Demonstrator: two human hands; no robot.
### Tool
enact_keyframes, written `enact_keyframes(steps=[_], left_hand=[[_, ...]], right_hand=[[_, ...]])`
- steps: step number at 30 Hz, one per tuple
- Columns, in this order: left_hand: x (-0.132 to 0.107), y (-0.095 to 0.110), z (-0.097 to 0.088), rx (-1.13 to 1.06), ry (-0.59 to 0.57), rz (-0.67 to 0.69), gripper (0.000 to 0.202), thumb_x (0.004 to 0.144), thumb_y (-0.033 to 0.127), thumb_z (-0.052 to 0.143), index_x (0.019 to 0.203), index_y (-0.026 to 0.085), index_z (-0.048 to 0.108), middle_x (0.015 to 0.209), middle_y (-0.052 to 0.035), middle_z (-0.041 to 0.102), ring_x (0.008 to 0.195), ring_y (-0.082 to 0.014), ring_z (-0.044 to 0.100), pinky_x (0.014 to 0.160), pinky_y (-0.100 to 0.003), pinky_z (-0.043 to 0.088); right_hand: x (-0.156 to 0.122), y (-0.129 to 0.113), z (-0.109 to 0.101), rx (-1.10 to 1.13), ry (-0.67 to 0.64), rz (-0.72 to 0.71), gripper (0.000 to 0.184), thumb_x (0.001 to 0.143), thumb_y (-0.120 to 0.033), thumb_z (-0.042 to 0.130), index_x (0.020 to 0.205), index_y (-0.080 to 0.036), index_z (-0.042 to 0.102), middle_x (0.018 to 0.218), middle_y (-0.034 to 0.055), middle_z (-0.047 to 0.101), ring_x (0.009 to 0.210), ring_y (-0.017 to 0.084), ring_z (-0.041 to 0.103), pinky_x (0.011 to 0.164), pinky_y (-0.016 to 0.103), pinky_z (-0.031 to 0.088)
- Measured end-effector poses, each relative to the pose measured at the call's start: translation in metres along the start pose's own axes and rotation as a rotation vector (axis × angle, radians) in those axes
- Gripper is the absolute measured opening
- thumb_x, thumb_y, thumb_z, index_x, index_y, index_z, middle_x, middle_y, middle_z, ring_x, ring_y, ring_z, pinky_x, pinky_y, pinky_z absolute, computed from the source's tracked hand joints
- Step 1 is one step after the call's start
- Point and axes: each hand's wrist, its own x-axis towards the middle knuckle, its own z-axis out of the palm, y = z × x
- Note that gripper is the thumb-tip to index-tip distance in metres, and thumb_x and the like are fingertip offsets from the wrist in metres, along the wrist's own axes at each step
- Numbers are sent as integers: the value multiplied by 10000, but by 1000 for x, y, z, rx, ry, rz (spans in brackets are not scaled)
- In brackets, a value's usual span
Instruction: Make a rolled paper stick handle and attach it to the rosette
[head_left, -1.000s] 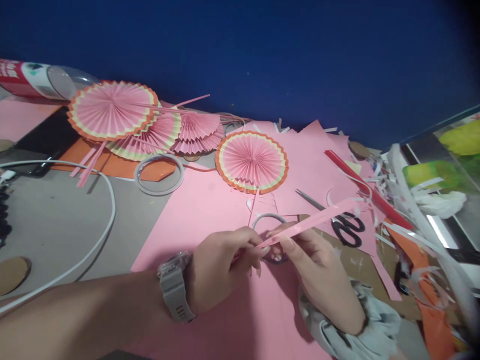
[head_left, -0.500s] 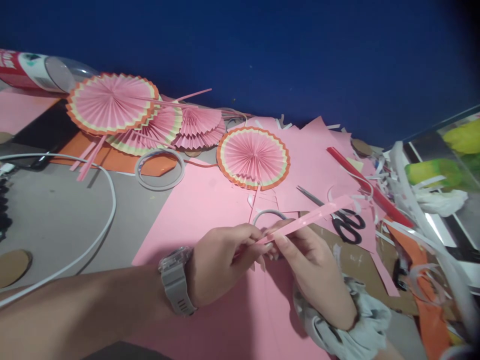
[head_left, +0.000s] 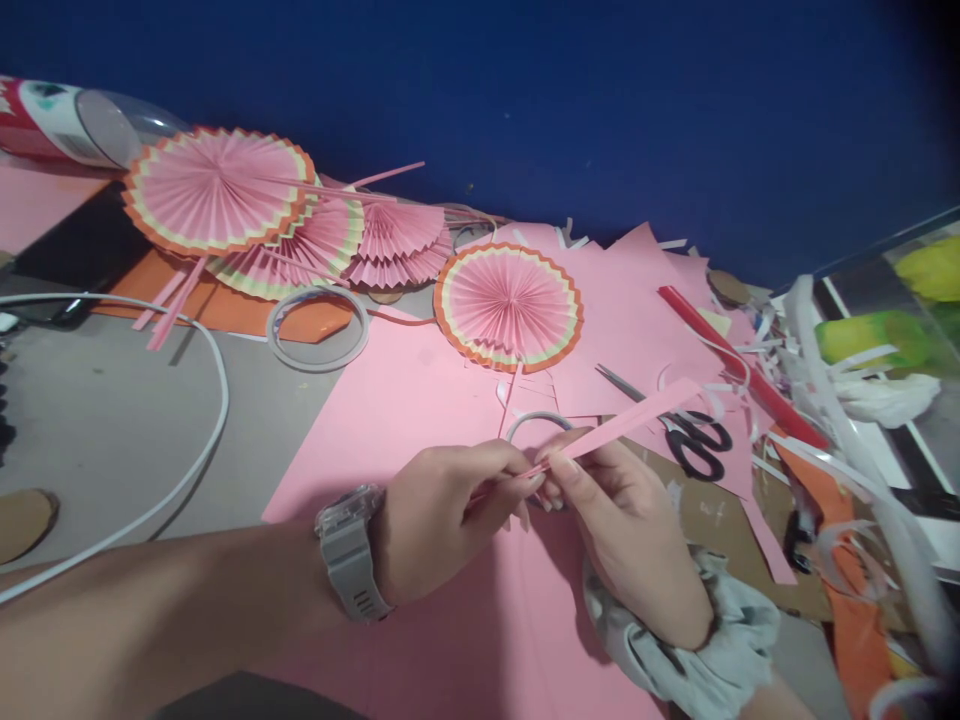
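Observation:
A narrow pink paper strip (head_left: pixel 630 422) slants up to the right between my hands. My left hand (head_left: pixel 457 510), with a grey watch (head_left: pixel 352 550) at the wrist, pinches its lower end. Close by, my right hand (head_left: pixel 615 520) grips the same strip between thumb and fingers, and a pale scrunchie (head_left: pixel 690 630) circles that wrist. Below both hands lies a large pink paper sheet (head_left: pixel 330 440). Just beyond them is a pleated paper rosette (head_left: pixel 510 300) with cream and orange edging. Black-handled scissors (head_left: pixel 697 445) lie to the right. A tape roll (head_left: pixel 541 417) is partly hidden behind my hands.
More paper rosettes (head_left: pixel 217 190) overlap at the back left, near a plastic bottle (head_left: pixel 97 125). A larger tape roll (head_left: pixel 319 362) rests on the grey table (head_left: pixel 150 420), beside a white cable (head_left: pixel 221 400). Cardboard (head_left: pixel 720 520), a red strip (head_left: pixel 742 365) and paper scraps crowd the right side.
The strip's free end looks narrower and more folded over, and has tilted slightly. Both hands keep their hold in nearly the same place. The view has shifted a little.

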Motion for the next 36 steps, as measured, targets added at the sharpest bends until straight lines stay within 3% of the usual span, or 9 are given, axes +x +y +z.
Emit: enact_keyframes(steps=[5, 12, 22, 25, 29, 36], left_hand=[[1, 1, 0, 0, 9, -10, 256, 943, 275, 406, 810, 150, 586, 710, -10, 647, 645, -91, 603, 648, -186, 451], [3, 0, 0, -25, -19, -62, 273, 944, 272, 409, 782, 138, 584, 693, -13, 676, 613, -73, 604, 626, -164, 456], [2, -2, 2, -200, -79, -160, 279, 930, 316, 426, 801, 132, 590, 719, -42, 660, 659, -117, 631, 658, -227, 508], [3, -1, 2, -262, -59, -122, 229, 921, 295, 450, 846, 132, 592, 745, -34, 648, 679, -110, 621, 656, -209, 502], [5, 2, -1, -177, -26, -35, 233, 926, 247, 445, 798, 135, 605, 719, -9, 635, 650, -79, 589, 621, -165, 458], [3, 1, -1, -130, -68, -116, 260, 929, 290, 439, 792, 134, 596, 688, -18, 643, 612, -84, 583, 600, -174, 446]], right_hand=[[0, 0, 3, 41, 7, 5, 71, 874, -286, 560, 851, -233, 601, 644, -59, 558, 591, 64, 529, 558, 174, 460], [0, -1, 6, -23, 81, -32, 127, 868, -273, 569, 757, -211, 568, 608, -66, 513, 553, 57, 498, 522, 171, 430], [-6, 1, 11, -11, 103, -1, 151, 880, -288, 541, 759, -202, 516, 607, -55, 515, 505, 69, 469, 467, 198, 410], [-5, -1, 10, 59, 31, -11, 118, 886, -283, 528, 795, -208, 542, 628, -45, 544, 515, 84, 510, 482, 214, 451], [-2, -4, 7, 58, -3, -77, 94, 862, -276, 566, 828, -197, 603, 739, -12, 570, 611, 90, 534, 544, 213, 464], [-1, -3, -4, 62, 176, -71, 136, 880, -331, 526, 858, -221, 604, 692, -22, 536, 591, 101, 518, 552, 237, 455]])
